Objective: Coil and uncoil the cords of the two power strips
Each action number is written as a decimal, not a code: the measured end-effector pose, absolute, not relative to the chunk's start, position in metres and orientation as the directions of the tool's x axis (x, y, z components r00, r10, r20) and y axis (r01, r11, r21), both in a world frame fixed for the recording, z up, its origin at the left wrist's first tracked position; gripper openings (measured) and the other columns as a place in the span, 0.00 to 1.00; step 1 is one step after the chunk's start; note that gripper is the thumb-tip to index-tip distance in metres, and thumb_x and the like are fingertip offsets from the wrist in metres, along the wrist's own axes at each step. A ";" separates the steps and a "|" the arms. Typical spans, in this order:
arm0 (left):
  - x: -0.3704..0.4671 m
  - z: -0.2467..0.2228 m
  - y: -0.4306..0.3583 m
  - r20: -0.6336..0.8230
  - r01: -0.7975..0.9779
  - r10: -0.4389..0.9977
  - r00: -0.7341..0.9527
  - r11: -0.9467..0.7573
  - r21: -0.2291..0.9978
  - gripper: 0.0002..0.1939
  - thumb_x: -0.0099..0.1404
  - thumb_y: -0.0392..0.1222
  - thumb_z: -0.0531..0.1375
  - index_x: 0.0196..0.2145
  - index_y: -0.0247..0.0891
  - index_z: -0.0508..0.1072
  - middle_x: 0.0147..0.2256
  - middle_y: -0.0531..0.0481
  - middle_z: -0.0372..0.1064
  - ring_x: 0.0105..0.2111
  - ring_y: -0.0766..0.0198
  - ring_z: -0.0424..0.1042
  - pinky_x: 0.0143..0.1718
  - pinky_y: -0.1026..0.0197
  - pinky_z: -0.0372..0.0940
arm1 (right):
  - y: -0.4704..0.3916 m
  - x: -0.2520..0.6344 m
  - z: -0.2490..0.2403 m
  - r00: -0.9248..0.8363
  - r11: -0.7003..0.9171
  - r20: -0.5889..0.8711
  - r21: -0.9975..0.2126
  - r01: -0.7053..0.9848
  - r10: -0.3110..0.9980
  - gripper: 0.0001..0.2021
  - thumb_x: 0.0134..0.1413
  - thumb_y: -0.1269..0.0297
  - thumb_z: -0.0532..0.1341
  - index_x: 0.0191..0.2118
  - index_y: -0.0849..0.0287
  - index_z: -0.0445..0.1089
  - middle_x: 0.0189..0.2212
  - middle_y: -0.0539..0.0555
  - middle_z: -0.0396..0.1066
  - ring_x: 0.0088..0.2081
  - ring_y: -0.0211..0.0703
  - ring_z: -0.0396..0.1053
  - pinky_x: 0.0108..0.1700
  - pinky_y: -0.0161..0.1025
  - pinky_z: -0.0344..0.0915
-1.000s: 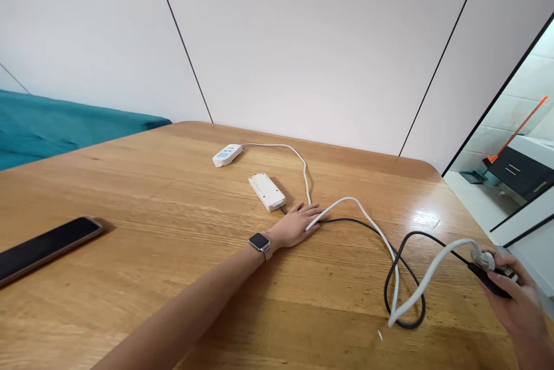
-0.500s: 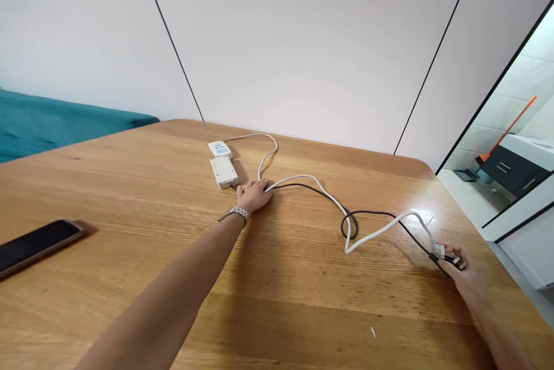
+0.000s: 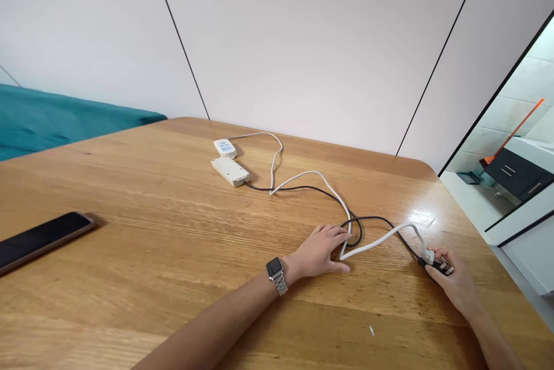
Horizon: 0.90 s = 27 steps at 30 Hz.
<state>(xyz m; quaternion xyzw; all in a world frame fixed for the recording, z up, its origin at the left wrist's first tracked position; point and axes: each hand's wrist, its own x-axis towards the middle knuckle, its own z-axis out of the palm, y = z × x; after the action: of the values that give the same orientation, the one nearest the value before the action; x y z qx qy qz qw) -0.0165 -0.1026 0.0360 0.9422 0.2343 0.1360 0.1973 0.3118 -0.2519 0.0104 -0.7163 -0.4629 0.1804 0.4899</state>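
My left hand (image 3: 322, 250), wearing a silver-banded watch (image 3: 276, 275) on its wrist, lies palm down with fingers stretched out and thumb apart. Its fingertips are at a loop where a white cord (image 3: 385, 238) crosses a black cord (image 3: 303, 187). Farther right, my right hand (image 3: 452, 280) grips two plugs together, a white plug (image 3: 428, 254) and a black plug (image 3: 440, 266), with metal prongs showing. At the cords' far ends lie a cream-coloured flat box (image 3: 231, 171) and a white rounded device with light-blue markings (image 3: 225, 148), close together.
A dark-screened phone (image 3: 45, 237) rests at the left of the wooden table (image 3: 173, 277). A small white scrap (image 3: 371, 331) lies near the front. Behind stands a white panelled wall (image 3: 303, 47), with a teal sofa (image 3: 64, 124) at left and an opening on the right.
My left hand has moved right and nearer along the cords, from beside the cream box to the loop. The box has turned slightly. My right hand still holds the plugs.
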 end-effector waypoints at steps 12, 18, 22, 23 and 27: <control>-0.025 0.023 -0.115 0.396 0.378 0.534 0.747 -0.831 0.407 0.15 0.72 0.45 0.50 0.44 0.42 0.76 0.42 0.47 0.76 0.41 0.60 0.73 0.42 0.60 0.63 | -0.252 0.307 0.009 0.629 -0.055 0.288 -0.883 0.467 0.722 0.22 0.43 0.40 0.63 0.25 0.56 0.64 0.33 0.57 0.77 0.32 0.46 0.72 0.34 0.39 0.69; -0.023 0.019 -0.112 0.450 0.352 0.489 0.747 -0.865 0.357 0.16 0.72 0.44 0.49 0.44 0.43 0.76 0.42 0.48 0.76 0.40 0.60 0.73 0.40 0.61 0.63 | -0.255 0.314 0.012 0.746 -0.017 0.377 -0.888 0.460 0.549 0.23 0.40 0.40 0.65 0.29 0.57 0.66 0.23 0.50 0.69 0.25 0.40 0.67 0.28 0.35 0.64; -0.024 0.018 -0.112 0.409 0.385 0.511 0.756 -0.853 0.352 0.16 0.72 0.44 0.49 0.44 0.44 0.76 0.40 0.48 0.76 0.39 0.60 0.72 0.40 0.61 0.63 | -0.254 0.317 0.013 0.670 -0.082 0.355 -0.845 0.528 0.652 0.24 0.45 0.39 0.60 0.32 0.59 0.71 0.25 0.53 0.71 0.26 0.42 0.67 0.27 0.36 0.65; -0.024 0.019 -0.112 0.398 0.387 0.515 0.759 -0.849 0.359 0.16 0.72 0.44 0.49 0.44 0.44 0.76 0.40 0.48 0.76 0.39 0.61 0.72 0.40 0.61 0.63 | -0.253 0.317 0.014 0.640 -0.081 0.367 -0.826 0.558 0.675 0.24 0.47 0.39 0.59 0.33 0.59 0.72 0.26 0.54 0.72 0.28 0.43 0.68 0.28 0.36 0.66; -0.023 0.020 -0.113 0.369 0.411 0.564 0.739 -0.811 0.415 0.14 0.70 0.41 0.52 0.47 0.43 0.75 0.40 0.47 0.75 0.39 0.60 0.72 0.41 0.60 0.64 | -0.253 0.316 0.018 0.502 -0.027 0.379 -0.777 0.628 0.777 0.21 0.45 0.42 0.62 0.33 0.57 0.75 0.32 0.55 0.74 0.33 0.46 0.71 0.32 0.37 0.69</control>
<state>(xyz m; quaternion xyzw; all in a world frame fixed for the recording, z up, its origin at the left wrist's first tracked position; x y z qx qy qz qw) -0.0234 -0.1135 0.0203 0.9196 0.2651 0.2452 0.1550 0.3157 -0.2533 0.0181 -0.7126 -0.4932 0.0755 0.4932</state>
